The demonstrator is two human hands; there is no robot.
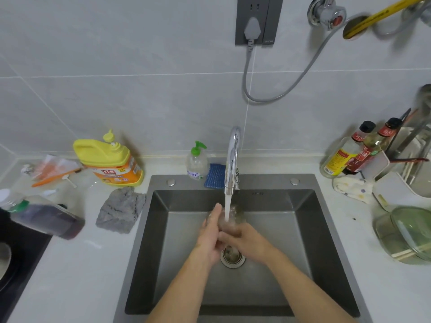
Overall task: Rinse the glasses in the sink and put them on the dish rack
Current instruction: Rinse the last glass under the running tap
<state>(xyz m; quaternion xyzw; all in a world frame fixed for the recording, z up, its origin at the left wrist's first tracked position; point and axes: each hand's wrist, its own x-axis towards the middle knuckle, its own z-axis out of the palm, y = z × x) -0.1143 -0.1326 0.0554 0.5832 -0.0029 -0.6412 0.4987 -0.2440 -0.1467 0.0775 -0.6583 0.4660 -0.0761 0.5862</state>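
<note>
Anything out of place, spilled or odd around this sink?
A bottle of dark liquid lies on its side on the left counter; no spill shows. A grey cloth sits crumpled by the left rim of the sink, and scraps sit in the drain strainer. The left hand and right hand hold the glass under the running tap.

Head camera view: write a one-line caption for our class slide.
Left hand and right hand hold a clear drinking glass under water running from the chrome tap into the grey steel sink.
</note>
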